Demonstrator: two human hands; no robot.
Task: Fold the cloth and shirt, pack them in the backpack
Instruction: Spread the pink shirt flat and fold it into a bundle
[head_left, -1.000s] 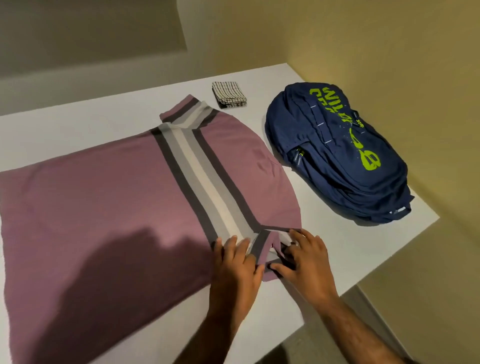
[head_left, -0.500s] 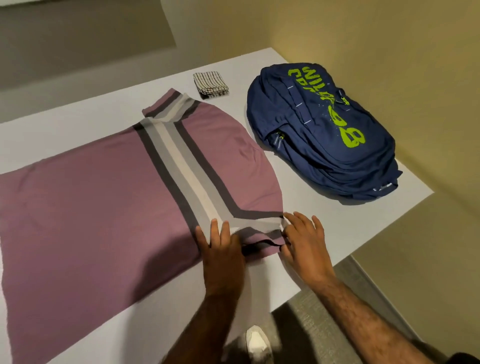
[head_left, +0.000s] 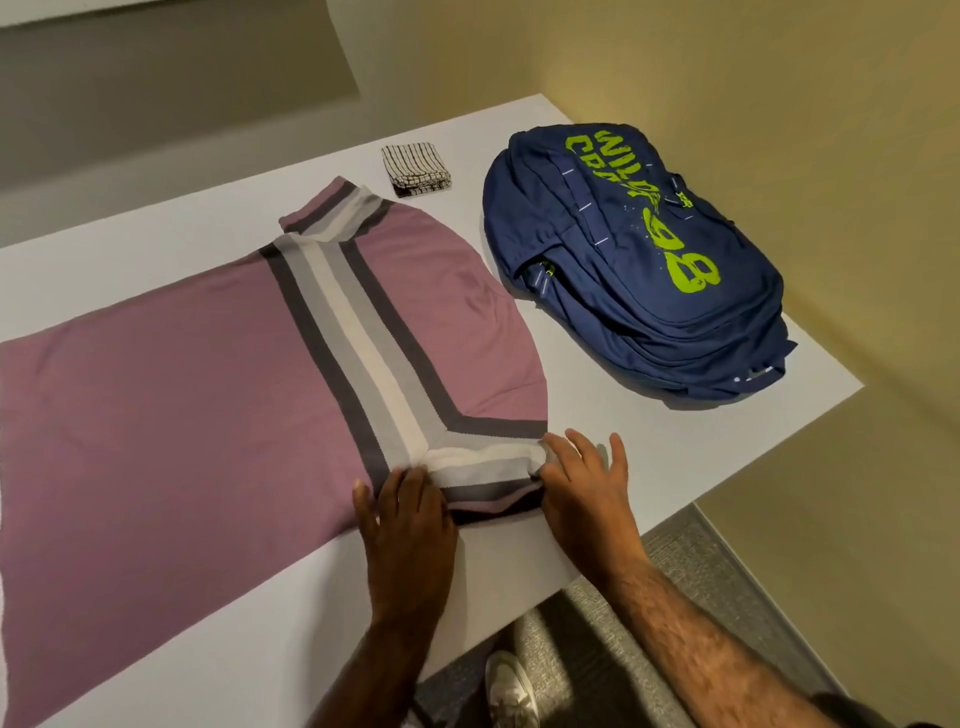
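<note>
The dark blue backpack (head_left: 639, 270) with lime-green lettering lies flat at the upper right of the white bench (head_left: 701, 452), its inside hidden. The small striped cloth (head_left: 415, 169) sits folded just left of its top. The soft mauve shirt (head_left: 171, 405), banded grey and white, is spread across left and centre; on its near sleeve the left hand (head_left: 408, 525) presses flat with straight fingers, and the right hand (head_left: 587, 488), fingers spread, touches the cuff.

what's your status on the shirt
Left hand flat on the near sleeve, right hand flat at its cuff. Shirt spread, body not yet folded. Cloth folded beside backpack, nothing blocking.
</note>
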